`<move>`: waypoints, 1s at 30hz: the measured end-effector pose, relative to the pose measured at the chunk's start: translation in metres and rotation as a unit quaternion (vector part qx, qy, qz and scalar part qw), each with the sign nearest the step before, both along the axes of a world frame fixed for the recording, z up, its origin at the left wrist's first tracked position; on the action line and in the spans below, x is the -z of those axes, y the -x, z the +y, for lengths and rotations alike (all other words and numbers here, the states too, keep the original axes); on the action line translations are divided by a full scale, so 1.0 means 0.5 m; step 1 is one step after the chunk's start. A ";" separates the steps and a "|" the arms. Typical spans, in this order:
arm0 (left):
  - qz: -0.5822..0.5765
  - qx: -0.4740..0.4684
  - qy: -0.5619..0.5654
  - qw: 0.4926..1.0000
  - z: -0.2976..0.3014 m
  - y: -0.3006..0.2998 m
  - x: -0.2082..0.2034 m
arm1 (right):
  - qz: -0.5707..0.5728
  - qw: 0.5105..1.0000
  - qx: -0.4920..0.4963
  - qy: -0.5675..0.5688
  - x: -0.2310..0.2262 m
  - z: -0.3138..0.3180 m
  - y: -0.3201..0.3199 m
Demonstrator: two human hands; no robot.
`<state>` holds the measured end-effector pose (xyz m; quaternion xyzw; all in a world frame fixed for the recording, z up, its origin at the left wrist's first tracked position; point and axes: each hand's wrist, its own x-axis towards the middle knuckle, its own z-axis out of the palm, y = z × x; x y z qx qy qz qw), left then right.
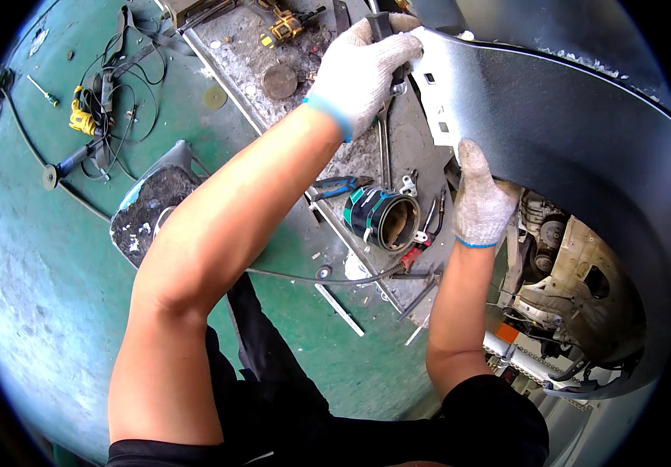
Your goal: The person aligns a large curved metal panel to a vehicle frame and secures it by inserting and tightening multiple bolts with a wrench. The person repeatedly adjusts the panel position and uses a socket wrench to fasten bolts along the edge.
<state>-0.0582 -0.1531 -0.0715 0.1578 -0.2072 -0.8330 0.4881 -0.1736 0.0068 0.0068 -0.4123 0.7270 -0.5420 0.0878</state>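
A grey car fender curves across the upper right, with a pale flange and square holes along its left edge. My left hand, in a white knit glove with a blue cuff, is closed round a dark-handled tool right beside that flange. The fist hides most of the tool, so I cannot tell its kind. Lower down, my right hand, gloved the same way, grips the fender's lower left corner. Its thumb lies on the outer face and the other fingers are hidden behind the panel.
The grey work surface carries a yellow cordless drill, a tape roll, blue-handled pliers and red-handled pliers. A stool and corded power tools are on the green floor. Vehicle parts show under the fender.
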 end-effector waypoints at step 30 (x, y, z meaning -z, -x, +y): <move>-0.048 -0.024 -0.013 0.998 0.008 0.012 -0.012 | 0.216 0.945 -0.197 -0.148 -0.021 -0.020 0.063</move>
